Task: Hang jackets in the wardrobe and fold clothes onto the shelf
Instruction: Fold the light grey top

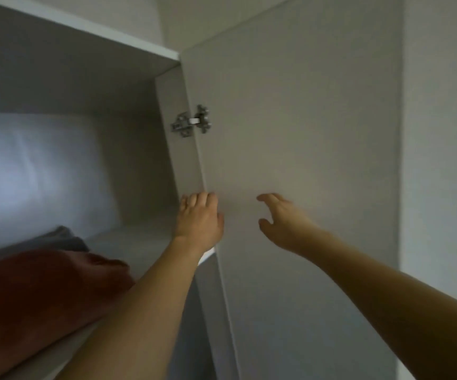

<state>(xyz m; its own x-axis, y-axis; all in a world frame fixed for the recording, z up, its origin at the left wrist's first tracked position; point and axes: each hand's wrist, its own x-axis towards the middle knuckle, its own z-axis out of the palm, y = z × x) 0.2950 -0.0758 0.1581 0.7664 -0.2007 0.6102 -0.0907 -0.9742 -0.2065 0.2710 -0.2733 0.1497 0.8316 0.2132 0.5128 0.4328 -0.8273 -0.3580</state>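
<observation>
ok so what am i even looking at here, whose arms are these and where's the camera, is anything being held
There is no machine here. A person wears one wide-angle camera on the head, so the single picture shows their own two bare arms reaching up and forward.

They face an open wardrobe. The white door is swung open on a metal hinge. The left hand is at the door's hinged edge, fingers fairly straight. The right hand is in front of the door's inner face, fingers loosely curled. Neither hand holds anything; whether they actually touch the door is hard to tell.

On the shelf at lower left lies a rust-red cloth, with a grey cloth behind it. The picture is blurry, so what garments they are is unclear.
</observation>
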